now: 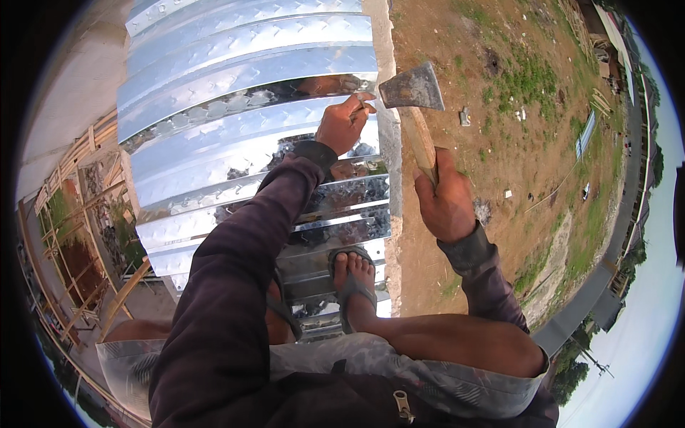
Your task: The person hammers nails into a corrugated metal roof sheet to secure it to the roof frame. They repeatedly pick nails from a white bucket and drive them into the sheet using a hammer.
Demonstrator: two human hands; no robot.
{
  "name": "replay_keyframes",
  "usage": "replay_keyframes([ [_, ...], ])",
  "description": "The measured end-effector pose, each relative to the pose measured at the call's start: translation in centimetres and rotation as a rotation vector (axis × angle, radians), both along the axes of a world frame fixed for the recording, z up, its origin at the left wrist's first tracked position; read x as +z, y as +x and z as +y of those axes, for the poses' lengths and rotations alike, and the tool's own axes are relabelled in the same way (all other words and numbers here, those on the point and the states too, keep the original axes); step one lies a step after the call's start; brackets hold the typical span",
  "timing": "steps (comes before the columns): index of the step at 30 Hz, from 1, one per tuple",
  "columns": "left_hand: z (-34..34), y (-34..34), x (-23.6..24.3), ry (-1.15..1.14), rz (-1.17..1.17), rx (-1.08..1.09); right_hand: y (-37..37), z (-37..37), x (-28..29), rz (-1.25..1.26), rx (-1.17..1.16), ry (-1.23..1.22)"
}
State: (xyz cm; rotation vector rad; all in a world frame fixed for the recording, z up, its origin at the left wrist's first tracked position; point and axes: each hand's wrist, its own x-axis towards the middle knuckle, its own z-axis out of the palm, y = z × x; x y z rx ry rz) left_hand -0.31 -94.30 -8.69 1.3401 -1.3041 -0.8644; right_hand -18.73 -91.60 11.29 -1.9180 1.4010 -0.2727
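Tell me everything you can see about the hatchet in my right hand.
The hatchet has a dark grey, metal-looking head, stained brownish, flaring toward the picture's right, and a pale wooden handle. Your right hand grips the handle's lower part. The head is farthest from you, its narrow end overlapping the pale concrete-looking edge in view; contact there is unclear.

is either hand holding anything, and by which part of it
The right hand grips a hatchet-like tool by its wooden handle, below the metal head. Whether the left hand pinches something small cannot be told.
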Motion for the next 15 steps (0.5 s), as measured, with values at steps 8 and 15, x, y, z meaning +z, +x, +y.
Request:
replay_keyframes([
  [8, -0.1, -0.2, -1.0, -0.018, -0.031, -0.101, -0.5, -0.3, -0.4, -0.024, 0.035, -0.074],
  [15, 0.0, -0.1, -0.9, 0.008, -0.216, -0.102, 0.3, -1.0, 0.2, 0.032, 0.103, -0.145],
])
